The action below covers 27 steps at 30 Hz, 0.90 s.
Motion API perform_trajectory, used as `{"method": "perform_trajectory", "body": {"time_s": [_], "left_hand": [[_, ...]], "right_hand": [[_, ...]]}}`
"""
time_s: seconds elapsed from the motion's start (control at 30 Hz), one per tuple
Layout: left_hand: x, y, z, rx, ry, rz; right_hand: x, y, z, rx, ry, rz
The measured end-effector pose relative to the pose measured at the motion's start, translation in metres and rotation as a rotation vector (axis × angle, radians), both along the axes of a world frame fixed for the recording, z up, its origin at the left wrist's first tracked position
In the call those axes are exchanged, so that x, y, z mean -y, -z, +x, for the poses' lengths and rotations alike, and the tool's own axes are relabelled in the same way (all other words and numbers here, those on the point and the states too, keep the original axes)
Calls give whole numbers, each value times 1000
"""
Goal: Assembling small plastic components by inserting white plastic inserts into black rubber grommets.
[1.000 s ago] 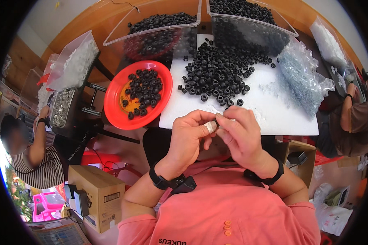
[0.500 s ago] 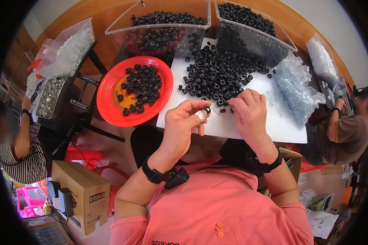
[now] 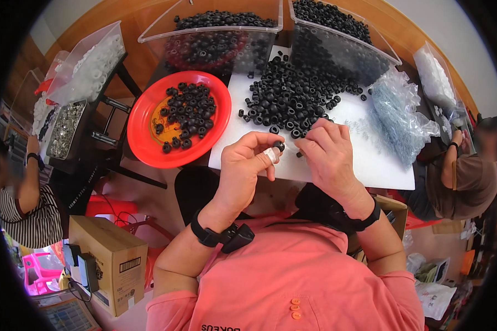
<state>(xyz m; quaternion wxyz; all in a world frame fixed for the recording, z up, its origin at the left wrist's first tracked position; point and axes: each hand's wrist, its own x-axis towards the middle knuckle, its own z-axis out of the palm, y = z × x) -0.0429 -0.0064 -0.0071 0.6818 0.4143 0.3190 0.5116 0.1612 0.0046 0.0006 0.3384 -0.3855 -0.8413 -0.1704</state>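
Note:
My left hand [image 3: 242, 165], with white tape round a finger, pinches a small round black ring-like part [image 3: 279, 146] between thumb and forefinger. Just right of it, my right hand [image 3: 328, 151] has its fingertips drawn together over the front of the white board [image 3: 364, 165]; what they hold, if anything, is hidden. A small dark piece [image 3: 299, 155] shows below those fingertips. Beyond both hands spreads a heap of black hollow parts [image 3: 287, 94], some round and some shorter. More round ones [image 3: 189, 110] lie on a red plate [image 3: 139, 146] to the left.
Two clear bins [image 3: 215, 33] [image 3: 345, 41] of black parts stand at the back. A plastic bag of small pale pieces [image 3: 397, 124] lies at the board's right. Other people [image 3: 464, 171] [image 3: 30, 204] work at both sides. A cardboard box [image 3: 110, 265] stands lower left.
My right hand has moved left, nearer to my left hand, its fingertips closer together. The left hand keeps its pinch on the black part. The whole view has shifted slightly.

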Motion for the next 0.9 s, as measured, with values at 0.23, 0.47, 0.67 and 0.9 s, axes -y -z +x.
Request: {"method": "perform_trajectory", "body": {"time_s": [0.23, 0.47, 0.67, 0.9], "left_hand": [[0, -1, 0, -39, -7, 13], [0, 0, 1, -27, -17, 22], [2, 1, 4, -29, -46, 28], [0, 2, 3, -12, -54, 22]], "right_hand": [[3, -7, 6, 217, -110, -100], [7, -11, 8, 329, -179, -35], [10, -8, 4, 203, -158, -83], [7, -1, 5, 53, -113, -84]]}}
